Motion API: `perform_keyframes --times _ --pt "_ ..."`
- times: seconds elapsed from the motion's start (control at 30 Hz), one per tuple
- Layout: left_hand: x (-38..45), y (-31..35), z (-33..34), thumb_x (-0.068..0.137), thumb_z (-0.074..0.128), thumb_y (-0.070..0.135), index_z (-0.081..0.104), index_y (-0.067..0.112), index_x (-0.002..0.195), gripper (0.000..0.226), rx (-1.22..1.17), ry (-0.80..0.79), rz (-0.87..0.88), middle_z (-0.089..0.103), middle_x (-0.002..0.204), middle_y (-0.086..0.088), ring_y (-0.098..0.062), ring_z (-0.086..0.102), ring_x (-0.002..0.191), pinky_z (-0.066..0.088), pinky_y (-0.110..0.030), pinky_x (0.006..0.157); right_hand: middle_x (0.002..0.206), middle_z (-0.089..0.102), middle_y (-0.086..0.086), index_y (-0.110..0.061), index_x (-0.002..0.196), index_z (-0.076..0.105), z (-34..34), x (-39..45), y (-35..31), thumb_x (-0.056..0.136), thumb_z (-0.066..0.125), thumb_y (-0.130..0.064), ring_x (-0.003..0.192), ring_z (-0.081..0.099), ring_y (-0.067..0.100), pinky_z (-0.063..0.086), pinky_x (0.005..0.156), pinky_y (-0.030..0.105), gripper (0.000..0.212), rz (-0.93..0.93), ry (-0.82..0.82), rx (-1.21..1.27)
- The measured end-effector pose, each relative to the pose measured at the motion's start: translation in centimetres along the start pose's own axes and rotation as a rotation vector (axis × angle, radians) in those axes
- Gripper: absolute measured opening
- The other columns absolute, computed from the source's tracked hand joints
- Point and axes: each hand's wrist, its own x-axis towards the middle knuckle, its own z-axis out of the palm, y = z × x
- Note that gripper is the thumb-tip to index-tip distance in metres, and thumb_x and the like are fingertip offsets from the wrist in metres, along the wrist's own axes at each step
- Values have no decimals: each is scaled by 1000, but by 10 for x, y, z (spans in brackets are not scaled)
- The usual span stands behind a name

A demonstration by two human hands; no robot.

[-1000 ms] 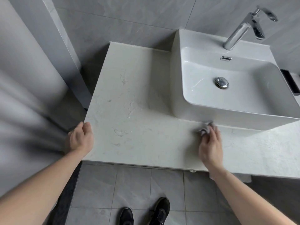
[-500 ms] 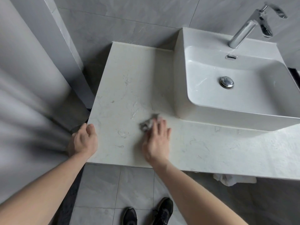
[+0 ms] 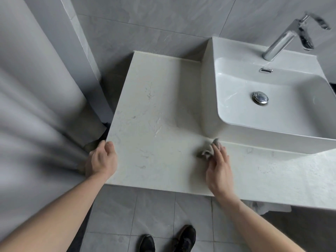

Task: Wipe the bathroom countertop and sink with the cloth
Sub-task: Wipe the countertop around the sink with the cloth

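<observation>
A pale marble countertop (image 3: pixel 154 110) fills the middle of the view. On its right stands a white rectangular vessel sink (image 3: pixel 269 110) with a chrome drain plug (image 3: pixel 260 98). My right hand (image 3: pixel 219 170) lies flat on the counter near the sink's front left corner and presses a small crumpled grey cloth (image 3: pixel 207 150) under its fingertips. My left hand (image 3: pixel 101 160) grips the counter's front left corner, fingers curled over the edge.
A chrome faucet (image 3: pixel 283 42) rises behind the sink. Grey tiled wall runs along the back and a white wall panel (image 3: pixel 36 88) stands at the left. A white towel (image 3: pixel 263 207) hangs under the counter's front edge. My black shoes (image 3: pixel 169 239) stand on grey floor tiles.
My right hand swept the cloth left along the front of the counter, then back right toward the sink's corner. My left hand kept its grip on the counter's corner.
</observation>
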Motion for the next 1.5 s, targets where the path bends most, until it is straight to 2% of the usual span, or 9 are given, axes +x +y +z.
perform_keyframes --times 0.1,0.27,0.57,0.7,0.9,1.03,1.17,1.3,1.5 --pt "-2 3 -3 101 21 47 56 17 109 47 10 -8 -11 63 121 -25 -44 54 114 45 -50 93 164 36 8 -12 151 48 -30 21 40 103 44 -12 152 30 32 23 125 50 48 266 102 -83" --pt "-1 2 -1 98 19 49 43 19 85 40 10 3 -10 64 104 -23 -41 55 96 48 -48 83 171 21 7 -14 157 38 -3 24 15 104 44 -22 157 17 33 9 126 56 54 313 102 -160" --pt "-1 2 -1 100 22 48 47 20 90 40 37 5 -9 64 113 -25 -45 56 107 45 -47 84 172 15 -4 -21 157 39 81 -54 -91 93 50 -11 160 7 21 7 130 48 66 -355 -258 -127" --pt "0 1 0 99 22 48 51 19 95 41 54 21 19 64 118 -26 -46 55 111 45 -50 89 170 26 -4 -21 153 45 92 -98 -117 99 33 -14 160 10 17 12 129 45 56 -552 -463 -10" --pt "-1 0 0 101 22 47 55 17 108 45 53 6 7 63 123 -22 -44 54 116 44 -50 90 164 35 -16 -26 149 52 36 -62 -81 100 37 2 154 27 4 22 128 34 59 -302 -311 259" --pt "-2 3 -2 102 22 45 56 14 118 49 48 -7 0 62 127 -22 -44 54 119 43 -49 93 163 39 -12 -22 146 55 -19 -9 -9 104 50 -2 152 35 15 34 123 44 48 -28 -34 123" --pt "0 0 0 99 19 48 52 18 98 44 32 0 12 64 115 -23 -43 56 106 40 -45 81 169 26 -6 -22 151 46 -42 3 35 107 43 -22 156 23 25 21 126 46 44 174 -45 -111" --pt "1 0 1 98 21 48 46 20 87 39 19 12 -15 64 105 -21 -37 50 90 41 -43 77 173 11 -6 -27 160 30 -7 -16 8 104 26 -51 160 6 22 2 129 49 62 138 -81 -206" --pt "6 -5 1 96 21 56 56 16 116 57 -1 -6 -11 65 119 -19 -43 56 109 46 -47 88 171 20 -7 -24 156 43 82 -46 -107 108 38 -34 160 13 23 11 129 50 49 -245 -252 -86"
